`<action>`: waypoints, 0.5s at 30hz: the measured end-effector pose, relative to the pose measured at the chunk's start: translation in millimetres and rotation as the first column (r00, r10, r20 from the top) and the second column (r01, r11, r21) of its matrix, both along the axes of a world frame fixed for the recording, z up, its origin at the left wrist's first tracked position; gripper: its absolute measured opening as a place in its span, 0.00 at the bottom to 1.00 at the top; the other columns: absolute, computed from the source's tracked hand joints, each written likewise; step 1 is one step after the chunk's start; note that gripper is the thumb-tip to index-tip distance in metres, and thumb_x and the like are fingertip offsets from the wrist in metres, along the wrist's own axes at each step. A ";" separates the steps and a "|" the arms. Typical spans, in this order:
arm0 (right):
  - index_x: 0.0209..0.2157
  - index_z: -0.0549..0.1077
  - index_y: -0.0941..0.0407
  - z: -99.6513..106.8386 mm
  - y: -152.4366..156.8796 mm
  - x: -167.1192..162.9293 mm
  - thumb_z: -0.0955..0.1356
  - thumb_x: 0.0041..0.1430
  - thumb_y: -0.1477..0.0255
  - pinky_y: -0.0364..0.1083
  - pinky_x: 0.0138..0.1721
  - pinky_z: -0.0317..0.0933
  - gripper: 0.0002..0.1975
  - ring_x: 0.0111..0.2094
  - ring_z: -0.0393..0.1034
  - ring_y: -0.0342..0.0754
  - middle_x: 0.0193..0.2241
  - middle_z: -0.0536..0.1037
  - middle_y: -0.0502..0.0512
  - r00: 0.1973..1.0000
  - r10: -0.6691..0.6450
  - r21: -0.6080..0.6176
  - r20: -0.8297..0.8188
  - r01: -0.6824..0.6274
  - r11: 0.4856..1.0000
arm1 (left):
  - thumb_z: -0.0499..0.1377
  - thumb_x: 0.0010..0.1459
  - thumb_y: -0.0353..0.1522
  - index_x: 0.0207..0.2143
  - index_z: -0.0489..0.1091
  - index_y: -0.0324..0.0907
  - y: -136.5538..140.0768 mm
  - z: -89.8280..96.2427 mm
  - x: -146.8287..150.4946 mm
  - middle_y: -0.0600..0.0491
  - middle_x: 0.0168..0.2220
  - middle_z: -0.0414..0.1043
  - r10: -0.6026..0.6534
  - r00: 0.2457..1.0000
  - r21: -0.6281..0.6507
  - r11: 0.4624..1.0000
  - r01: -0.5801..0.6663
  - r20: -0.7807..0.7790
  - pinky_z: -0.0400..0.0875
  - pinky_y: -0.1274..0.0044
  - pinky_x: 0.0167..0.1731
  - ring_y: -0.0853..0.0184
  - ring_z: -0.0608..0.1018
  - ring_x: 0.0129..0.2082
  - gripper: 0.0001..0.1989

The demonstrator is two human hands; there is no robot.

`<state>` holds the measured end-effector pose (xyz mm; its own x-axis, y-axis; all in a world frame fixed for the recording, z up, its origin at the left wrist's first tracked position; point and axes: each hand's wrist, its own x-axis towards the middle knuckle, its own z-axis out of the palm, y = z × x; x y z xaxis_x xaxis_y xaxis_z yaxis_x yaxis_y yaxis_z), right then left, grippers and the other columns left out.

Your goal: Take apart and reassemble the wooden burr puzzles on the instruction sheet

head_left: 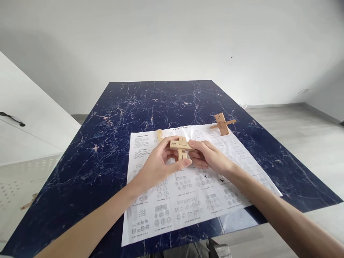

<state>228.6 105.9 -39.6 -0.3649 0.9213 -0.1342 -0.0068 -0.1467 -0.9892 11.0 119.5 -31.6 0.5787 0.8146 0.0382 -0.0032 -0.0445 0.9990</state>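
1. Head view: marbled table (161, 104), beneath sheet.
2. Sheet (172, 190), printed diagrams.
3. Left hand (157, 166), cupping block assembly (176, 144) over sheet; right hand (212, 154), pinching its right end. Likely best: steady grip, pieces square, no forcing.
4. Crossed blocks (222, 124), sheet's far right corner.
5. Pale block (159, 134), partly hidden, sheet's far edge.

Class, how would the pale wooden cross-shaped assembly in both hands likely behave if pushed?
Probably stiff: the assembly looks like solid wood. Its flat faces suggest sliding, not rolling. Visible seams hint it might separate.
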 end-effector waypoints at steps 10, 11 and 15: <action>0.21 0.52 0.51 1.2 -0.4 -3.2 0.65 0.74 0.53 0.44 0.19 0.42 0.30 0.17 0.38 0.39 0.17 0.47 0.40 1.000 -0.017 -0.026 -0.025 0.016 1.000 | 0.74 0.58 0.37 0.58 0.69 0.48 -1.5 6.3 1.1 0.52 0.47 0.73 0.030 0.999 0.068 0.997 -0.029 -0.023 0.77 0.68 0.46 0.64 0.77 0.43 0.29; 0.21 0.52 0.51 -0.1 -0.4 -3.0 0.64 0.74 0.52 0.45 0.19 0.43 0.30 0.17 0.38 0.39 0.17 0.47 0.40 1.000 -0.017 -0.020 -0.022 0.016 1.000 | 0.75 0.58 0.37 0.58 0.69 0.48 -1.4 6.4 1.1 0.51 0.47 0.74 0.033 0.999 0.065 0.997 -0.031 -0.022 0.77 0.68 0.46 0.63 0.78 0.44 0.29; 0.20 0.53 0.51 -4.1 -0.6 -1.9 0.63 0.75 0.49 0.45 0.20 0.45 0.32 0.17 0.40 0.39 0.16 0.50 0.41 1.000 -0.003 0.011 0.005 0.003 1.000 | 0.75 0.57 0.37 0.58 0.70 0.46 -0.7 6.7 1.1 0.49 0.50 0.76 0.039 0.999 0.041 0.998 -0.038 -0.022 0.77 0.67 0.48 0.59 0.79 0.49 0.30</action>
<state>226.7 105.3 -43.7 -0.3615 0.9239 -0.1253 -0.0026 -0.1354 -0.9908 12.1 118.8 -25.0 0.5483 0.8342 0.0591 0.0222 -0.0851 0.9961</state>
